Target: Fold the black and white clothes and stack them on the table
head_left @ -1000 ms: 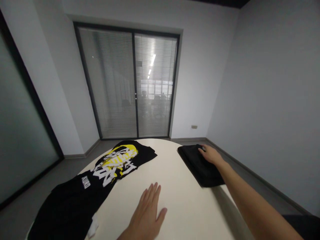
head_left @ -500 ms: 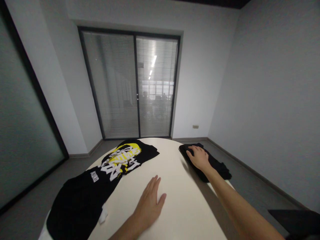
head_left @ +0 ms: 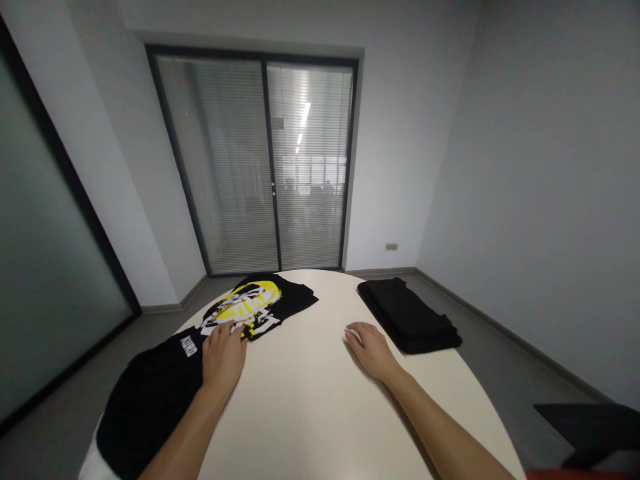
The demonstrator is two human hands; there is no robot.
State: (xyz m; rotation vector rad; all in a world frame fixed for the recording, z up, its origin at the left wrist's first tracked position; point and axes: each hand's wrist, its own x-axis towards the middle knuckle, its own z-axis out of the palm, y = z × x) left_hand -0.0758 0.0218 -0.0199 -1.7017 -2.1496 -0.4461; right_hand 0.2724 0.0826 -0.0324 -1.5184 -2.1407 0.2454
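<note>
A black T-shirt with a yellow and white print [head_left: 165, 380] lies spread along the left side of the white oval table [head_left: 320, 400]. My left hand [head_left: 223, 353] rests on its right edge near the print, fingers curled down onto the cloth. My right hand [head_left: 369, 347] lies flat and open on the bare tabletop, holding nothing. A folded stack of black clothes [head_left: 407, 315] sits at the table's far right, just beyond my right hand and apart from it.
Glass doors with closed blinds [head_left: 265, 167] stand behind the table. Grey floor surrounds the table. A dark chair edge [head_left: 595, 423] shows at the lower right. A glass wall [head_left: 45, 280] runs along the left.
My right hand left the folded black stack and drew back onto the tabletop. My left hand moved left from the bare table onto the printed T-shirt.
</note>
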